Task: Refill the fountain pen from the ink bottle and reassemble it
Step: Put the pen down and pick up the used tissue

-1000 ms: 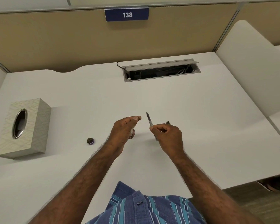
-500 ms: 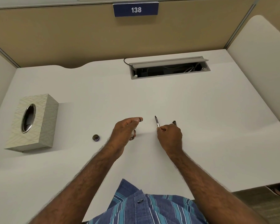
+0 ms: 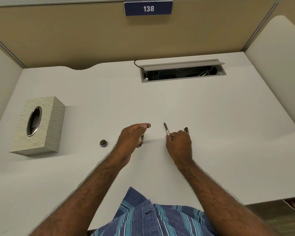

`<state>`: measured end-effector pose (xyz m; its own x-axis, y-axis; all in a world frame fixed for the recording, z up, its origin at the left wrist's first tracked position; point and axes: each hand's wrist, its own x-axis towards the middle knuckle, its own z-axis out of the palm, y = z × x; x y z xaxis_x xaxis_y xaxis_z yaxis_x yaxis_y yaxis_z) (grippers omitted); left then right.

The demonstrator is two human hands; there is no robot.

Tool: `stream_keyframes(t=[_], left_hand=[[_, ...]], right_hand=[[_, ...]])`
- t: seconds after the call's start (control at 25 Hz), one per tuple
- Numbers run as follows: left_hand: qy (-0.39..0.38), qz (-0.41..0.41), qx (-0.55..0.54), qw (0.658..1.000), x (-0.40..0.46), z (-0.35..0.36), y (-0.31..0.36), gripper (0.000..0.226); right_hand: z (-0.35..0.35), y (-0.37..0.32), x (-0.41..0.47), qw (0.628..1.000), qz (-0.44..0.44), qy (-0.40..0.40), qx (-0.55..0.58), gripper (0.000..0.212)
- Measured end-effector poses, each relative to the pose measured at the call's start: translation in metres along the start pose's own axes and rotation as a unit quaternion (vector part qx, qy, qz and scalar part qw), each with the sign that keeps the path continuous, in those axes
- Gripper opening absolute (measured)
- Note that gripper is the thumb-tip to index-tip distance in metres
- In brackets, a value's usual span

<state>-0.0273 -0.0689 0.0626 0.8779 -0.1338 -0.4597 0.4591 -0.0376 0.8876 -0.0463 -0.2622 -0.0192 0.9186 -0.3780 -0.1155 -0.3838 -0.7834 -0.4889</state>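
Observation:
My right hand rests low on the white desk, pinching the thin fountain pen section with its nib pointing away from me. A dark pen part lies on the desk just behind that hand, mostly hidden. My left hand is curled around a small object that looks like the ink bottle; only a sliver shows under the palm. A small dark round cap lies on the desk to the left of that hand.
A patterned tissue box stands at the left. An open cable tray is set into the desk at the back. Beige partition walls enclose the desk, and a white divider rises at the right.
My right hand has lowered toward the desk with the pen section, which now sits flatter. The left hand has barely moved. The camera view has shifted slightly.

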Motion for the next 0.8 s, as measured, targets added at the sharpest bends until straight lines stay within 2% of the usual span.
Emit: stream_keyframes(t=[0.4, 0.56, 0.64, 0.8], left_hand=[[0.025, -0.001, -0.014, 1.000, -0.014, 0.011, -0.008, 0.022], [0.044, 0.010, -0.032, 0.998, -0.020, 0.017, -0.017, 0.027], [0.057, -0.002, -0.078, 0.995, -0.022, 0.019, -0.022, 0.031], [0.077, -0.001, -0.205, 0.976, -0.035, 0.020, -0.033, 0.028]], right_hand=[[-0.006, 0.012, -0.005, 0.999, -0.010, -0.009, 0.048, 0.031], [-0.016, 0.013, -0.016, 0.992, -0.087, 0.051, 0.077, 0.024], [-0.023, 0.010, -0.022, 0.988, -0.105, 0.045, 0.102, 0.024], [-0.036, 0.000, -0.042, 0.967, -0.154, -0.034, 0.198, 0.027]])
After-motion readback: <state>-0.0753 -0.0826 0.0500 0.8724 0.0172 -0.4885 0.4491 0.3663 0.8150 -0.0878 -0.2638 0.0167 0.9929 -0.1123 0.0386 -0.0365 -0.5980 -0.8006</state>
